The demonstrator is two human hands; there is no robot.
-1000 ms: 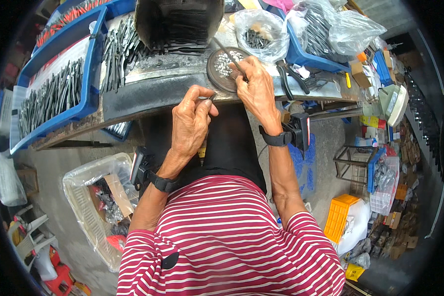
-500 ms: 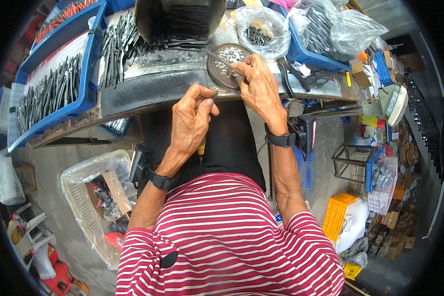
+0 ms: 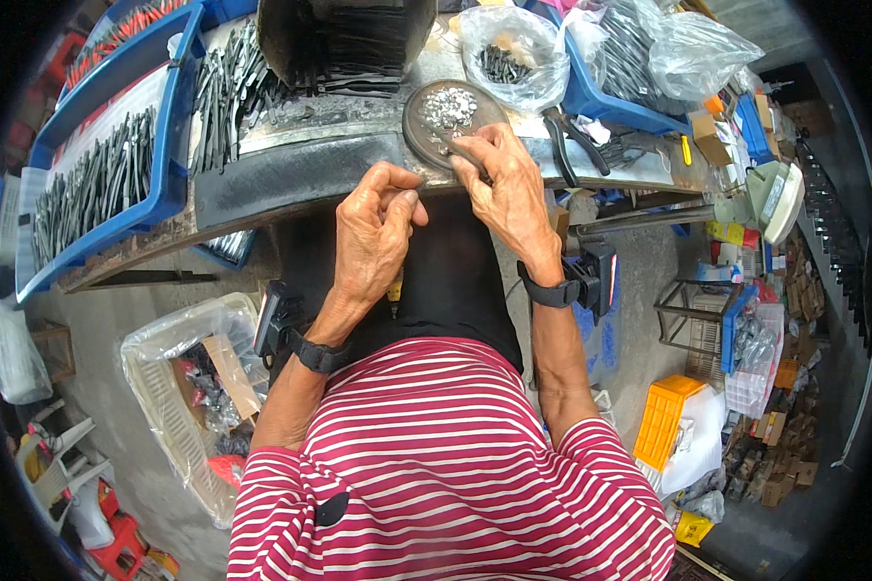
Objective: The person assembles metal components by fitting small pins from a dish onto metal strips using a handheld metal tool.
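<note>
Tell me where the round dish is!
In the head view, the round brown dish sits upper middle, on the workbench near its front edge, with the right hand at the dish's near rim and a clear plastic bag behind to the right.

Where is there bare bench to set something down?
The dark strip at the front looks free between the blue tray and the left hand. Crowded: behind it, with black pieces and the box; behind and right of the dish, with the plastic bag, blue bin and black-handled tool.
</note>
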